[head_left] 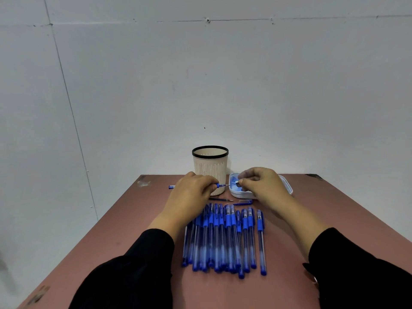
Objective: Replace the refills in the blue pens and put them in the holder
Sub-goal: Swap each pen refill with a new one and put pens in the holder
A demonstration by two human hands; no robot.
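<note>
My left hand [192, 192] grips a blue pen [219, 185] held level, its bare tip pointing right and its tail sticking out past the hand's left side. My right hand [259, 185] reaches over a white tray [242, 194] and pinches a small pale piece at its fingertips; I cannot tell what it is. A cream holder with a black rim [210, 162] stands behind the left hand. Several blue pens [225, 237] lie in a row on the table. A loose refill [220, 199] and a blue cap [244, 203] lie in front of the tray.
The reddish-brown table [124, 219] ends at a grey wall right behind the holder and tray. Its left edge runs diagonally toward me. Black sleeves cover both forearms at the bottom of the view.
</note>
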